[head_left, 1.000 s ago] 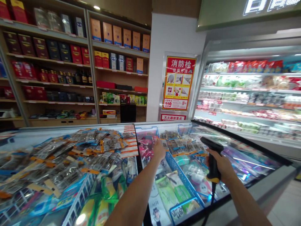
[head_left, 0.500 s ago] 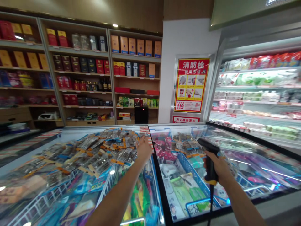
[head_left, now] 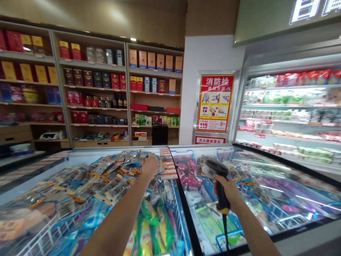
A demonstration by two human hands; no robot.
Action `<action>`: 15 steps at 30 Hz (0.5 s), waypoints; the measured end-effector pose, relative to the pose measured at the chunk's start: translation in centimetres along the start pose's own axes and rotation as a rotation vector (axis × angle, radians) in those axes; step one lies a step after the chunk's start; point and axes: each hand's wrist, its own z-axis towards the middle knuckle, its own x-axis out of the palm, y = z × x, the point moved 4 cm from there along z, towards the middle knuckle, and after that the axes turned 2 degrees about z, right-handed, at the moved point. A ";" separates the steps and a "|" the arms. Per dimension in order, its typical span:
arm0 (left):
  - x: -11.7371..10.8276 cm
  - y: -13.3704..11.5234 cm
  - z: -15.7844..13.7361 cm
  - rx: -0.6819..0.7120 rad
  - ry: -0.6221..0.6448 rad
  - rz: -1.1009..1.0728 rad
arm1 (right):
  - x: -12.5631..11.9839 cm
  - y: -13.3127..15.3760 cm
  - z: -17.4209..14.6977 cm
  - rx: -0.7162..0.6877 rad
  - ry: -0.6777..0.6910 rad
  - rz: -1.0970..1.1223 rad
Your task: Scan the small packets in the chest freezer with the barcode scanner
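Note:
My right hand (head_left: 231, 193) grips a black barcode scanner (head_left: 220, 177) with a yellow base, its cord hanging down over the chest freezer's front edge. Below the scanner lie green and white food packs (head_left: 206, 218). My left hand (head_left: 150, 165) reaches to the far side of the left freezer half, at the heap of clear vacuum packs (head_left: 106, 176) with orange and blue strips. Its fingers are turned away and blurred among the packs, so whether they hold one does not show. Yellow and green corn packs (head_left: 157, 227) lie under my left forearm.
A black frame bar (head_left: 183, 199) divides the freezer, and striped price labels (head_left: 167, 165) sit beside it. White wire baskets (head_left: 48, 236) hold goods. Behind stand shelves of boxes (head_left: 151, 62), a red fire-hydrant poster (head_left: 215, 103) and a lit refrigerated display (head_left: 290, 113).
My left hand has moved left from the striped labels to the vacuum packs. My right hand has shifted left with the scanner. The view has tilted up slightly.

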 end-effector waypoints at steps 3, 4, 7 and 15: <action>0.7 -0.8 0.7 -0.086 0.032 -0.201 | 0.9 -0.7 0.2 0.031 0.022 0.045; 1.1 -1.2 0.8 -0.107 0.016 -0.293 | 1.3 -1.1 0.3 0.052 0.030 0.056; 3.0 -2.4 0.2 -0.190 -0.038 -0.662 | 2.7 -2.0 0.3 0.092 0.082 0.091; 8.5 -2.1 -2.1 -0.352 -0.117 -1.215 | 5.7 -3.0 -0.9 0.212 0.263 0.109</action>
